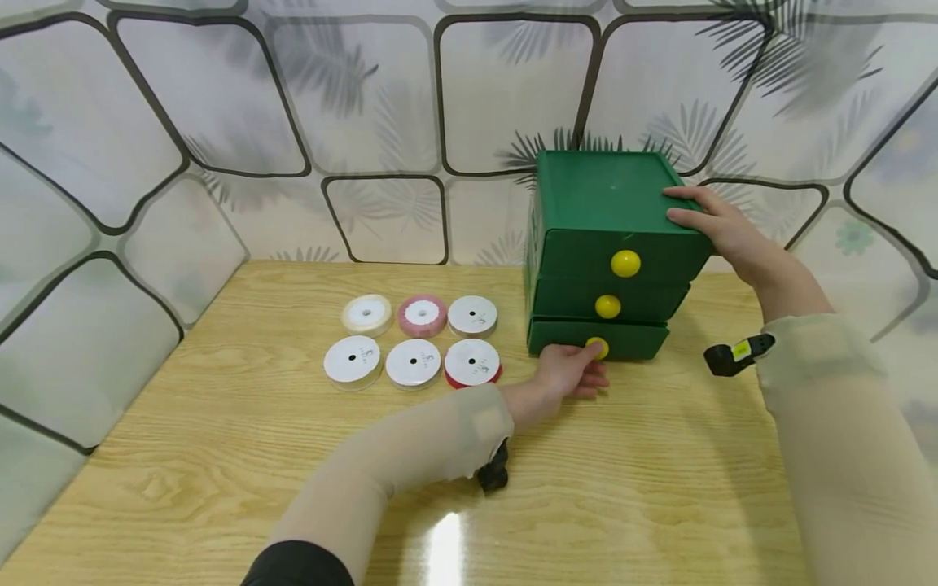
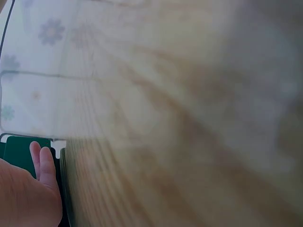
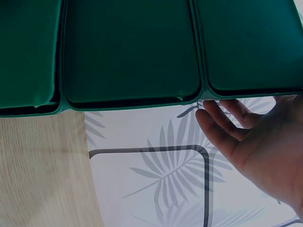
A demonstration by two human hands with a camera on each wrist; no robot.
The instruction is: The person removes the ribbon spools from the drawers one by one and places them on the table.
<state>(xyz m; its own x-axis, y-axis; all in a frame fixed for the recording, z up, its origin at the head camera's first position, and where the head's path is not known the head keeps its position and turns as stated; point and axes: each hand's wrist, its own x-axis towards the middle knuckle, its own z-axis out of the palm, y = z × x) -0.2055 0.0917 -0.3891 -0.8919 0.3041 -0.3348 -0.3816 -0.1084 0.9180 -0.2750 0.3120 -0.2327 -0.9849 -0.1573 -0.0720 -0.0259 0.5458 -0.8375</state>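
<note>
A green cabinet of three drawers [image 1: 611, 191] with round yellow knobs stands at the right of the table. My left hand [image 1: 560, 374] pinches the yellow knob [image 1: 598, 348] of the bottom drawer [image 1: 633, 342], thumb on its near side. Two fingers of that hand stick out straight in the left wrist view. On the cabinet's top right edge rests my right hand [image 1: 733, 232], fingers spread over the top. The right wrist view shows that hand [image 3: 270, 142] beside the cabinet's side wall [image 3: 132, 52], its fingertips hidden behind the top edge.
Several ribbon spools lie flat in two rows left of the cabinet, among them a pink spool [image 1: 422, 316], a cream spool [image 1: 366, 314] and a red-edged spool [image 1: 472, 363]. A patterned cloth wall [image 1: 381, 98] closes off the wooden table [image 1: 220, 423] behind and at the left.
</note>
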